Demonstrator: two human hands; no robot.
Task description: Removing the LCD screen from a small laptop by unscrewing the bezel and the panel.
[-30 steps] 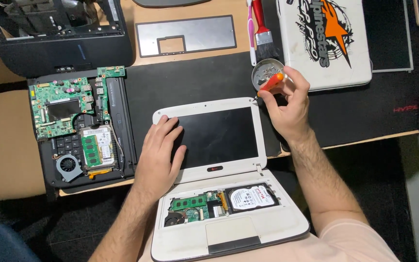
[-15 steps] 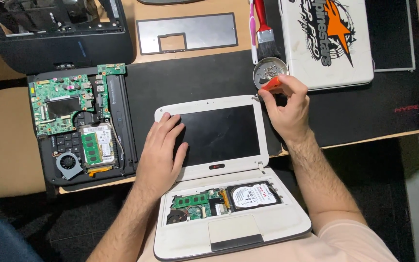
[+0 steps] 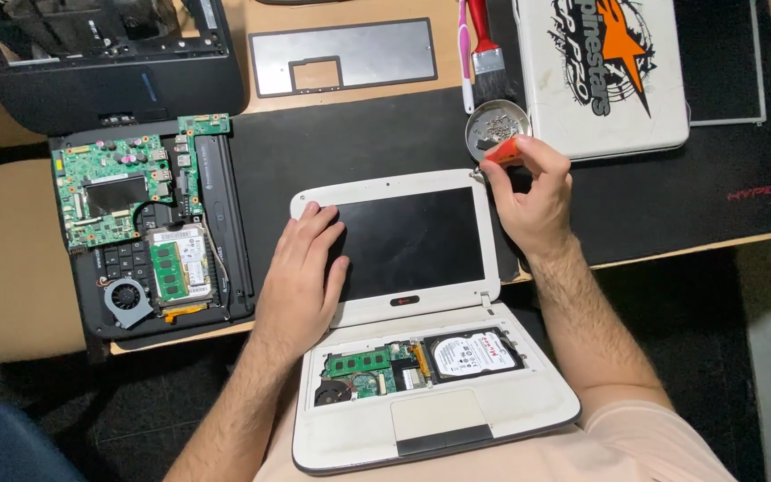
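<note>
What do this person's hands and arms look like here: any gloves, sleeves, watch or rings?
Both hands are bare: no gloves, and no rings or watch show on the left hand or right hand. Both forearms are uncovered and hairy up to the frame edge, so no sleeves are visible.

**Clearance around the white laptop**

Open black mat point(image 3: 359, 143) left of the small metal dish point(image 3: 496, 125): free lane to the white laptop point(image 3: 403, 268) lid. Right side tight: dish, brush point(image 3: 485, 54) and white case point(image 3: 600, 71) crowd the lid's top right corner. Left blocked by the dismantled black laptop point(image 3: 149, 214). Left hand point(image 3: 301, 277) covers the lid's left edge.
</note>
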